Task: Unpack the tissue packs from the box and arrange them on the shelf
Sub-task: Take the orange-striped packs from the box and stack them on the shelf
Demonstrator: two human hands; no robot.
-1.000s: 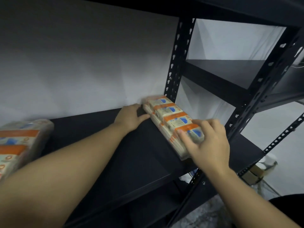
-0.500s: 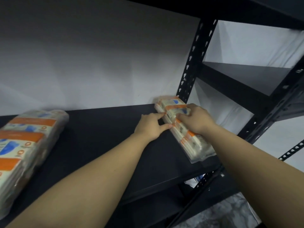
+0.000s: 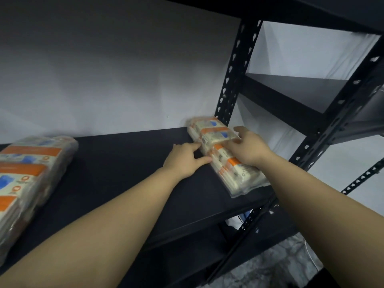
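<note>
The tissue pack [image 3: 224, 154] you are working on lies flat at the right end of the black shelf [image 3: 124, 163], its far end up against the back edge by the perforated rear upright [image 3: 234, 80], its near end reaching almost to the front edge. Laid lengthwise front to back, it takes up little of the shelf's width and leaves room for more packs beside it, which looks like the reason for the placing.

Your right hand [image 3: 247, 148] rests on top of the pack, fingers spread and fairly straight, pressing rather than gripping; that likely keeps the slippery wrapper from lifting or skating. Your left hand [image 3: 185, 161] lies on the shelf board just left of the pack, fingers extended and the tips touching its long side, as if squaring it and nudging it toward the right end. Neither hand is curled round anything.

A second tissue pack [image 3: 31, 175] lies at the left end of the same shelf, well apart, also running front to back, with the stretch of board between the two bare. The box is not in view. The white wall [image 3: 104, 80] behind closes the back edge, so packs can be pushed up to it.
</note>
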